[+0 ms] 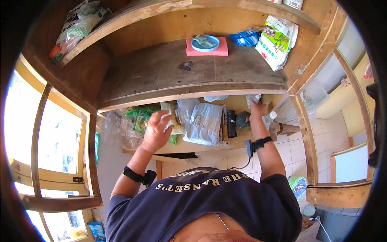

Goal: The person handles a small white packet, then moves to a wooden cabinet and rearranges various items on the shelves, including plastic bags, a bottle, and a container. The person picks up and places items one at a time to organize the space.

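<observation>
My left hand (157, 130) hovers with its fingers apart over the green plastic packets (140, 116) on the lower shelf (178, 147). Deep on the shelf's right side, my right hand (257, 109) touches a small clear plastic package (252, 99); whether it grips it I cannot tell. Below that hand lies a dark green squash (242, 121), beside a black roll (232, 123) and long narrow brown things (225, 124). A grey-white plastic parcel (204, 124) lies at the middle, with a pale packet (178, 128) to its left.
On the wooden shelf above (145, 72), a blue plate (205, 43) rests on a pink sponge block (223, 50). A blue packet (246, 38) and a white-green bag (276, 42) stand at its right. Near my right forearm is a white-capped bottle (272, 116). Open wooden-framed doors (93, 157) flank me.
</observation>
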`<action>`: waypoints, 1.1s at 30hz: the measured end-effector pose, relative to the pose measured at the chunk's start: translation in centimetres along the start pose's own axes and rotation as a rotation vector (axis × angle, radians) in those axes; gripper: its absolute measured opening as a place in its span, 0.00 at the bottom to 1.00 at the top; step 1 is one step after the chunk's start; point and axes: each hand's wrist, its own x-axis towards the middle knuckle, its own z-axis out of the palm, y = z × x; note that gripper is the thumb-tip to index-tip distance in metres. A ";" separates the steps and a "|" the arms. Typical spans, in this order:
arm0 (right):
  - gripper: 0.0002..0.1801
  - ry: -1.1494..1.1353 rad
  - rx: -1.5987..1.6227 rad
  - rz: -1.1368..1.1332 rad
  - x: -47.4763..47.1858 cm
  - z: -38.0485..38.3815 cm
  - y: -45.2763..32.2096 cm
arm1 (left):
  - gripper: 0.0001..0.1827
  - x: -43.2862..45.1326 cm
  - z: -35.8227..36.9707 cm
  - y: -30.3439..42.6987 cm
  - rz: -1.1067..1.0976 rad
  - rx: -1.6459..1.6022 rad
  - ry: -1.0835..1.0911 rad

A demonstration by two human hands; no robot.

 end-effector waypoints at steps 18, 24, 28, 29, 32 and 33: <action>0.35 -0.987 -0.345 -0.709 -6.8 8.4 -31.8 | 0.24 6.0 -0.7 -14.8 -0.411 0.472 0.415; 0.58 -0.820 -0.823 -0.871 -2.3 16.5 -31.5 | 0.23 6.2 -0.8 -14.4 -0.422 0.489 0.417; 0.71 -0.857 -1.010 -0.817 -0.6 19.7 -30.9 | 0.24 6.2 -1.3 -14.0 -0.435 0.445 0.396; 0.73 -0.858 -1.060 -0.801 -0.4 20.3 -30.8 | 0.24 6.1 -1.5 -13.9 -0.438 0.434 0.392; 0.78 -0.906 -1.094 -0.874 1.9 21.4 -29.8 | 0.24 6.6 -1.1 -13.6 -0.436 0.467 0.408; 0.78 -0.934 -1.112 -0.870 2.2 21.7 -29.6 | 0.25 6.5 -1.3 -13.5 -0.440 0.453 0.402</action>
